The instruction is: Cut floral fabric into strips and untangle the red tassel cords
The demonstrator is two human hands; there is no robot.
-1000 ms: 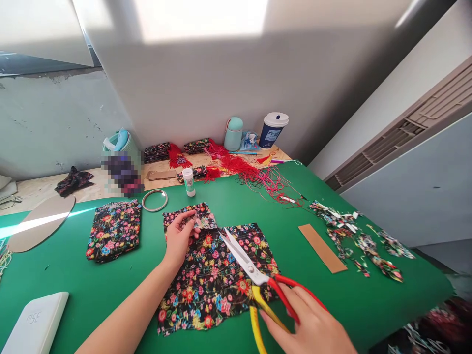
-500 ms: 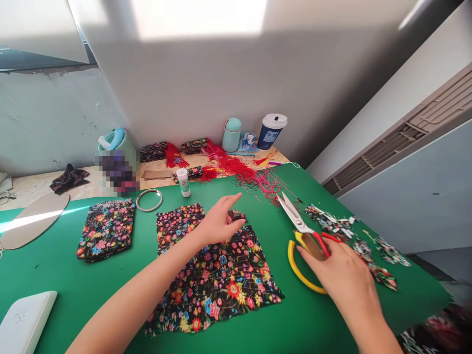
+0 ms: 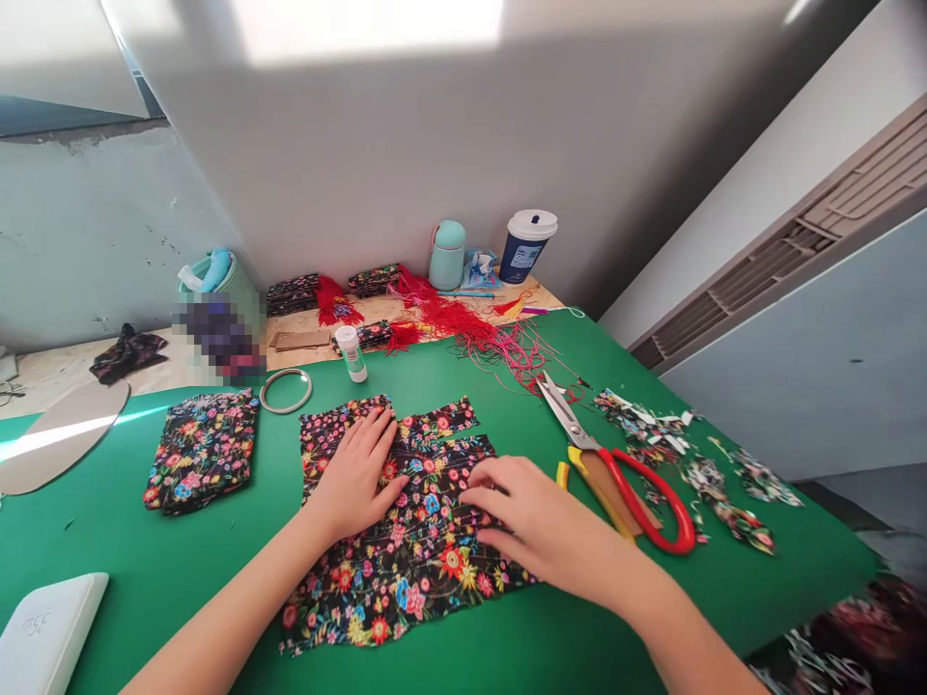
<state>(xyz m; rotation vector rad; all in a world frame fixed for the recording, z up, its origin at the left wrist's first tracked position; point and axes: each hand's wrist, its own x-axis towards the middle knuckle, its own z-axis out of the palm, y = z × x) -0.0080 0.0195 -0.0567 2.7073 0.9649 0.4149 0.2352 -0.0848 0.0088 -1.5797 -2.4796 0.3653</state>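
Note:
A black floral cloth (image 3: 412,579) lies spread on the green table mat, with a narrow strip (image 3: 445,419) at its upper edge. My left hand (image 3: 360,480) rests flat on the cloth's upper left part, fingers apart, holding nothing. Over the cloth's right side is my right hand (image 3: 532,512), its fingers bent and apart with nothing visible between them. Red and yellow scissors (image 3: 590,444) lie on the mat beyond my right hand, their blades pointing to the back. Part of the cloth is hidden under both hands and my left forearm.
A folded floral cloth (image 3: 203,449), a metal ring (image 3: 286,391) and a glue stick (image 3: 351,354) sit left and behind. Red tassels (image 3: 463,323), a bottle (image 3: 447,256) and a cup (image 3: 527,249) stand at the back. Scraps (image 3: 652,425) lie right; a white device (image 3: 50,632) lies front left.
My right hand has let go of the scissors, leaving them on the mat, and moved left to the cloth. My left hand has moved left and down onto the cloth.

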